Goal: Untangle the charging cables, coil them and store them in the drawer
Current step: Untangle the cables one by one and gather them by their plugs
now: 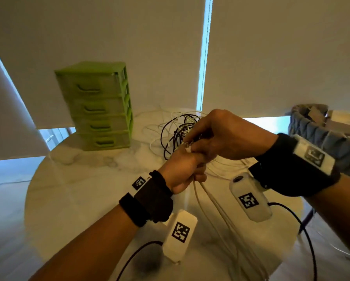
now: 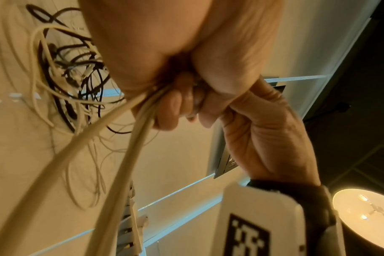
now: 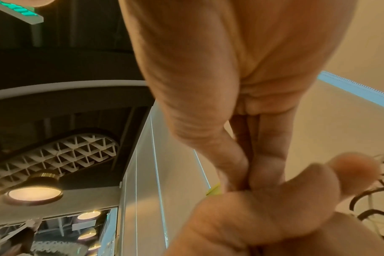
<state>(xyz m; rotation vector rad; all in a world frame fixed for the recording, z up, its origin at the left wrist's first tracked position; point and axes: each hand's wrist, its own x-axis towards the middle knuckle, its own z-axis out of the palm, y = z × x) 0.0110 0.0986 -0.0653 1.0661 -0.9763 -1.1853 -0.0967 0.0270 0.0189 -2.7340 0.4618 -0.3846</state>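
Observation:
A tangle of black and white charging cables (image 1: 177, 130) lies on the round marble table (image 1: 79, 189), also visible in the left wrist view as a tangle (image 2: 72, 78). My left hand (image 1: 190, 171) holds a bunch of white cables (image 1: 212, 203) in its fist, and the strands hang down toward me (image 2: 121, 155). My right hand (image 1: 190, 147) sits right above that fist, thumb and fingers pinching a white cable end at its top. In the right wrist view the pinching fingertips (image 3: 245, 180) press against my left hand (image 3: 274, 216). The green drawer unit (image 1: 97, 106) stands at the back left with all drawers closed.
A grey woven basket (image 1: 316, 130) stands at the right, beyond the table edge. Loose white cable loops (image 1: 149, 126) spread between the drawer unit and the tangle. Window blinds hang close behind the table. Black camera leads (image 1: 304, 230) trail from my wrists.

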